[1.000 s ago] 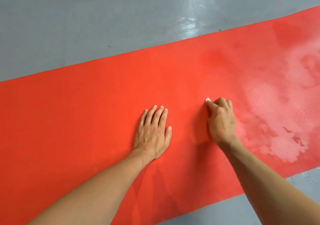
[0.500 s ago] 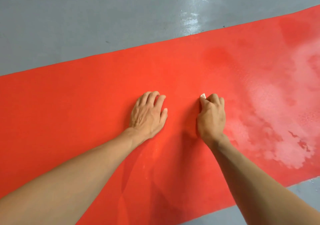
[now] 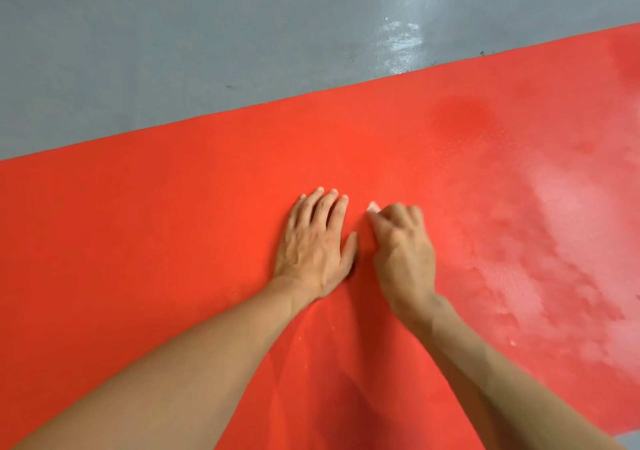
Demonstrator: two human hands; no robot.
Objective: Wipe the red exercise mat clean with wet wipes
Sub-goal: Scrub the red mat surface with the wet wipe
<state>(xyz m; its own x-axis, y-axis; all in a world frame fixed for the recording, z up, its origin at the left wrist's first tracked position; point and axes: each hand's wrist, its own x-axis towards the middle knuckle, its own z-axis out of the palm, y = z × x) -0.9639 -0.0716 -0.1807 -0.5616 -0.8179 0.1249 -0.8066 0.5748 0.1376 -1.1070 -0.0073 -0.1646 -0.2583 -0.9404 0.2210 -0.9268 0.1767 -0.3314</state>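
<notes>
1. Nearest: right hand [image 3: 403, 252] curled round a wet wipe [image 3: 373, 207], now just beside the left after sliding leftward.
2. Left hand [image 3: 317, 241] flat on the red mat [image 3: 138, 241], fingers straight again, gripping nothing.
3. Wet sheen to the right; dry stretch leftward likely next.
4. Beyond: grey floor [image 3: 173, 51]. No writing visible.

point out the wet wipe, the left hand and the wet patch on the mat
wet wipe [image 3: 372, 206], head view, white corner showing past the right hand's fingers
left hand [image 3: 313, 245], head view, back of the hand
wet patch [image 3: 561, 241], head view, pale sheen on the mat
</notes>
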